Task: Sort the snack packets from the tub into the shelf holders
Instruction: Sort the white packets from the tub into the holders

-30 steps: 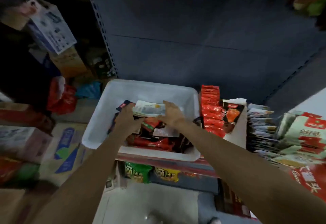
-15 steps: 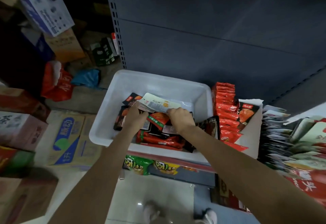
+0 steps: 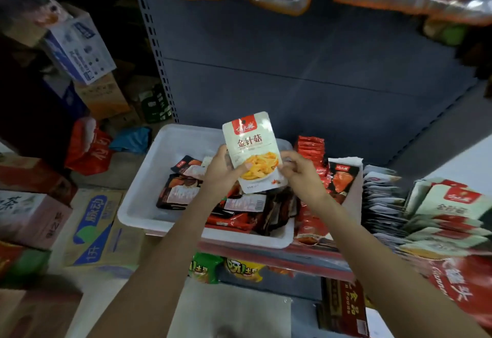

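Head view: the white tub [image 3: 149, 204] sits on the shelf, dark and red packets piled inside. Right of it stand holders of pale packets [image 3: 450, 204]. Above the tub, a white packet [image 3: 253, 151] is upright, left hand [image 3: 221, 175] pinching its lower edge, right hand [image 3: 300, 172] apparently closed on its corner. Read the label, then carry it to the matching pale row.

Shop, stocked shelf [image 3: 306, 76], stacked cartons [image 3: 95, 231]
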`<action>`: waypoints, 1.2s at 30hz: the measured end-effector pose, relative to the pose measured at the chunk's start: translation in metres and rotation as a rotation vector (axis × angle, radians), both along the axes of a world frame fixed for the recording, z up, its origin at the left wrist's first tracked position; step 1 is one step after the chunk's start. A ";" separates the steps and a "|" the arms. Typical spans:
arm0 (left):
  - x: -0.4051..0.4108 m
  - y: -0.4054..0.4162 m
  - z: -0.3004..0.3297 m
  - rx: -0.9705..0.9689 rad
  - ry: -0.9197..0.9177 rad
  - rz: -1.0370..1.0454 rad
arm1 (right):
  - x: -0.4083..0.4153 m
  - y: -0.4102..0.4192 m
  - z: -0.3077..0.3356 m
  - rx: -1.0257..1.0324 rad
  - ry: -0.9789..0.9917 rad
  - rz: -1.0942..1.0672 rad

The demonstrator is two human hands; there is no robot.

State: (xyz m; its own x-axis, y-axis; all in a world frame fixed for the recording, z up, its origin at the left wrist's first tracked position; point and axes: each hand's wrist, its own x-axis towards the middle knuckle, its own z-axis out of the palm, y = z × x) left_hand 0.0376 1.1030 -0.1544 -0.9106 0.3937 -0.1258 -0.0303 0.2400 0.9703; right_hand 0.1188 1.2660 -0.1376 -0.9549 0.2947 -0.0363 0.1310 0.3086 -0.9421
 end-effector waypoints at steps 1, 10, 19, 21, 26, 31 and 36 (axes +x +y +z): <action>0.008 0.012 0.007 0.010 0.019 -0.022 | 0.009 0.011 0.005 -0.007 0.019 -0.026; 0.100 0.167 0.044 0.125 0.094 -0.135 | 0.116 0.146 0.042 0.076 0.155 -0.251; 0.171 0.276 0.052 0.033 0.170 -0.285 | 0.197 0.257 0.039 0.268 0.109 -0.393; 0.177 0.284 0.050 -0.015 0.207 -0.299 | 0.206 0.266 0.036 0.333 0.087 -0.389; 0.186 0.290 0.039 -0.206 0.266 -0.399 | 0.217 0.278 0.039 0.264 0.126 -0.366; 0.189 0.291 0.049 -0.128 0.293 -0.272 | 0.222 0.282 0.036 0.302 0.048 -0.296; 0.187 0.293 0.059 -0.271 0.545 -0.359 | 0.226 0.281 0.032 0.363 0.002 -0.301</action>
